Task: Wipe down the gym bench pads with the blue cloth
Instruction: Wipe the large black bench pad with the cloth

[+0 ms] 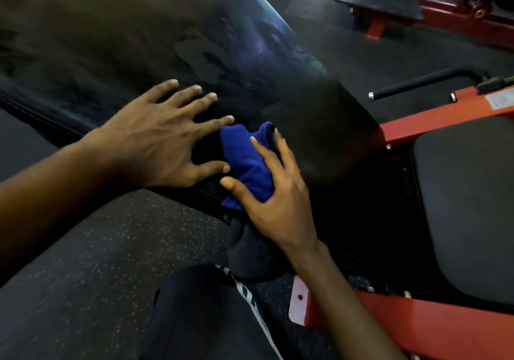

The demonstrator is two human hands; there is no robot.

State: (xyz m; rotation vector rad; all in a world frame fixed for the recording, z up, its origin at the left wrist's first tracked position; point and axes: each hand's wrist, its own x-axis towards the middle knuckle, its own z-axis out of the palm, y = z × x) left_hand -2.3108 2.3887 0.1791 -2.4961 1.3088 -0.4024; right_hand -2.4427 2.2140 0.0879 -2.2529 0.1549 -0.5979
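**Cloth at the near edge, pad running away from you**

The blue cloth (247,162) sits bunched on the near edge of the bench's back pad (139,40). Your right hand (281,195) is clamped over it, thumb on the near side and fingers draped across the top. Your left hand (161,143) lies flat just beside it, fingers spread, tips at the cloth. The pad's long axis runs up and away from both hands, so the stroke probably goes forward. The seat pad (467,206) lies well off to the right, nearer your right hand
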